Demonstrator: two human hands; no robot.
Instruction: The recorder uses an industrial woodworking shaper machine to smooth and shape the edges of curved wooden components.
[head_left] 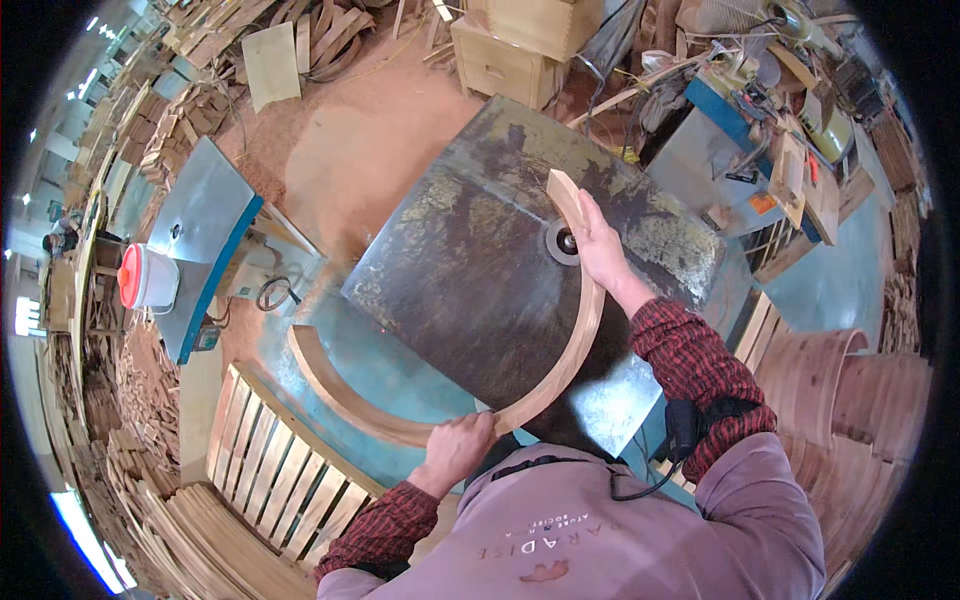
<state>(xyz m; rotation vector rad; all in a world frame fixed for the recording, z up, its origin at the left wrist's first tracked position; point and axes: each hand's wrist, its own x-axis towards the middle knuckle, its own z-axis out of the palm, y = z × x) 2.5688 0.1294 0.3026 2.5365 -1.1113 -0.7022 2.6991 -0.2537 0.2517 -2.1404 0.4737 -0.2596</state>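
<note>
Hiding stretches of curved wooden strip [562,378]: left hand [460,448], right hand [604,250].

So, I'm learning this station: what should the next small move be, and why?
Perhaps slide the right hand a little along the curved wood, away from the round spindle: that hand lies close beside it, while the left hand grips the wood near the waist.

A dark, mottled metal table [450,260] carries a round black spindle [567,241] in a grey ring [551,244], and by that ring lies one end of a pale brown, semicircular wooden strip [570,366] whose other end extends past the table's edge.
</note>
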